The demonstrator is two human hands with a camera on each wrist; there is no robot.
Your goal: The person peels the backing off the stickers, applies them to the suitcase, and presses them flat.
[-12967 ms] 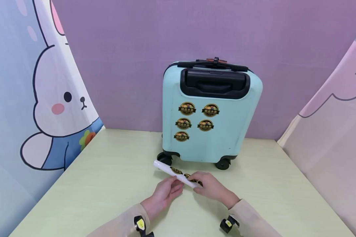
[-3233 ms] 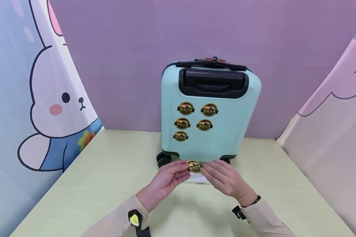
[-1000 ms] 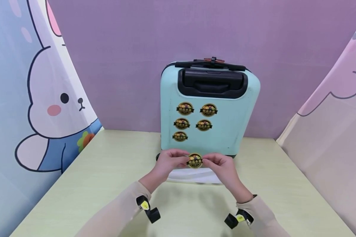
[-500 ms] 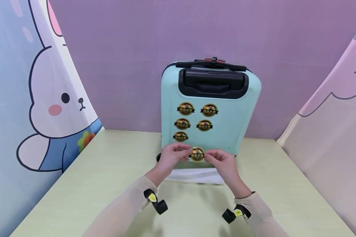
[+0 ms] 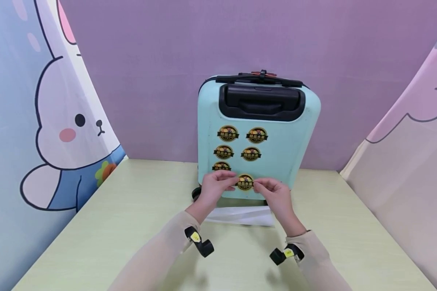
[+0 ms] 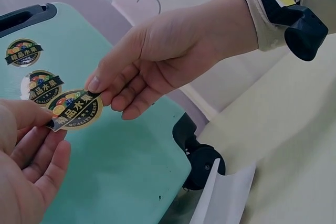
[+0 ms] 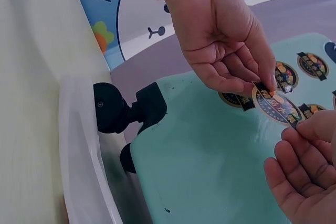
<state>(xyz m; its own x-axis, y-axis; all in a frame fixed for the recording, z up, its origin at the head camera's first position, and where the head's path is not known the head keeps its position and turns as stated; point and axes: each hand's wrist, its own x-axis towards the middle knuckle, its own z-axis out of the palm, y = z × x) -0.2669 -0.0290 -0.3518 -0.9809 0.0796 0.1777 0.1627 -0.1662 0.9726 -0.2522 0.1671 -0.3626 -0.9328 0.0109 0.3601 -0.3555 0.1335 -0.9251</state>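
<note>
Between my two hands is a round black-and-gold fruit sticker [image 5: 245, 182], held by its opposite side edges. My left hand [image 5: 215, 186] pinches its left end between thumb and forefinger, and my right hand [image 5: 276, 198] pinches the right end. Just behind it stands a mint-green suitcase [image 5: 276, 161] with several matching stickers on its front in two columns. The lowest left one [image 5: 221, 166] is partly covered by my left hand. In the left wrist view the held sticker [image 6: 79, 109] appears in front of the suitcase shell; whether it touches cannot be told.
A white backing sheet [image 5: 240, 215] lies on the pale table [image 5: 149, 210] before the suitcase, its edge curled up in the left wrist view. Black suitcase wheels [image 6: 203, 166] stand close to it. A purple curtain [image 5: 149, 81] hangs behind, with printed cloths at both sides.
The rolled sticker sheet I held earlier now lies on the table. A sticker is off it in my fingers. Over the last second both hands have carried it up and slightly right, toward the suitcase.
</note>
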